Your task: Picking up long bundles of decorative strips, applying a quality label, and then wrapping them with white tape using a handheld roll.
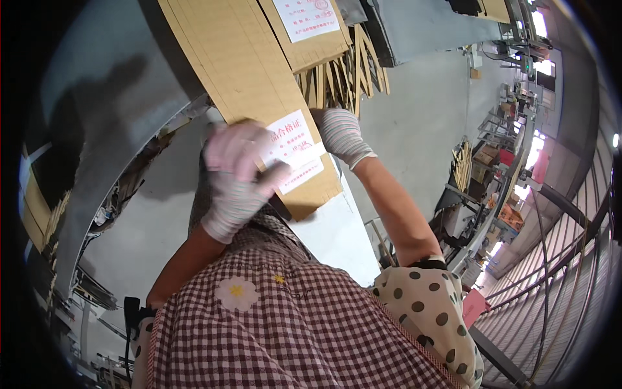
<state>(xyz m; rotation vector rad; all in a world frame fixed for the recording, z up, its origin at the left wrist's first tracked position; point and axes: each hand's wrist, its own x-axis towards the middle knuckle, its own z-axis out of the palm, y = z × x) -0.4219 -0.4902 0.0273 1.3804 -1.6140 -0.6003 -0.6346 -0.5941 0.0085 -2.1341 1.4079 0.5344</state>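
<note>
A long tan cardboard piece [243, 71] slants down toward my apron, with a white label printed in red [293, 133] near its close end. My left hand [236, 162], in a striped knit glove, lies over the label's left side. Its thumb stands apart on the label, while motion smears the other fingers. At the cardboard's right edge is my right hand [343, 135], also gloved, curled against the edge with its fingertips hidden. A pale strip crosses the label between the two hands; I cannot tell what it is.
Another tan cardboard piece [308, 55] with a similar label lies beyond on the right. Several thin strips [337, 81] stick out under it. Grey machine surfaces [421, 26] rise at the far right. A cluttered bench [499, 155] runs along the right side.
</note>
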